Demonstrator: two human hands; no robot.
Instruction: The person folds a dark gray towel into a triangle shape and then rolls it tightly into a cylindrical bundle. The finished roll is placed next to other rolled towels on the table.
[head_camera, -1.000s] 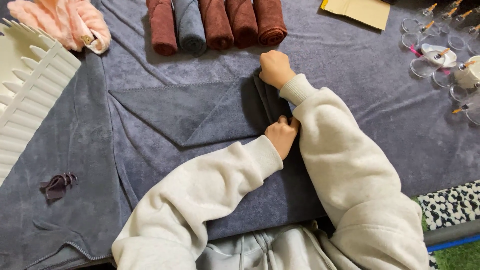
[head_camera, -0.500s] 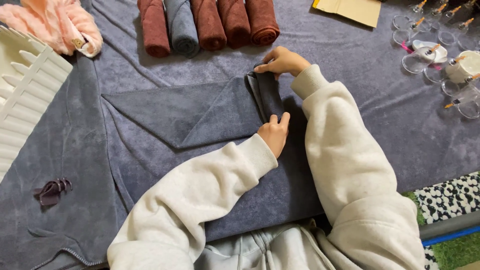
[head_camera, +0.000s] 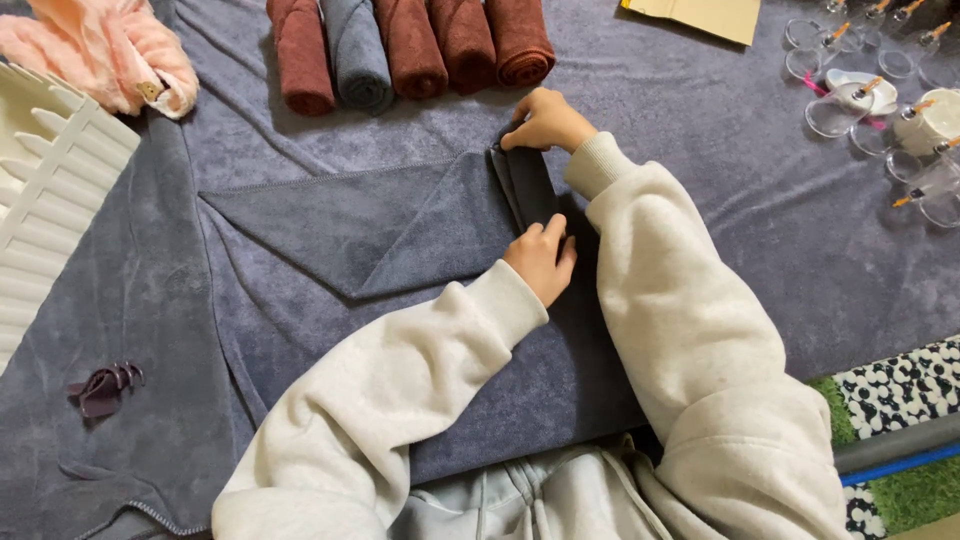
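On a wide grey cloth (head_camera: 700, 230) spread over the work surface, a grey towel (head_camera: 370, 215) is lying partly folded, its left part forming a flat triangle and its right end doubled into a narrow upright fold. At the top of that fold the right hand (head_camera: 545, 122) is pinching the towel's edge, fingers closed together on the fabric. Lower down, the left hand (head_camera: 542, 262) is pressing flat on the same fold, fingers held together and extended rather than gripping, its palm resting on the cloth. Both arms are wearing pale cream sleeves (head_camera: 660, 300) and are crossing over the near part of the towel. Just beyond the right hand, a row of rolled towels (head_camera: 410, 50), four dark red and one grey, is lying side by side. Off to the far left, a pink fluffy cloth (head_camera: 100, 55) is sitting above a white slatted rack (head_camera: 50, 190), and a small dark hair clip (head_camera: 100, 388) is lying near the left edge. Over to the right, clear cups (head_camera: 870, 100) are clustering together.
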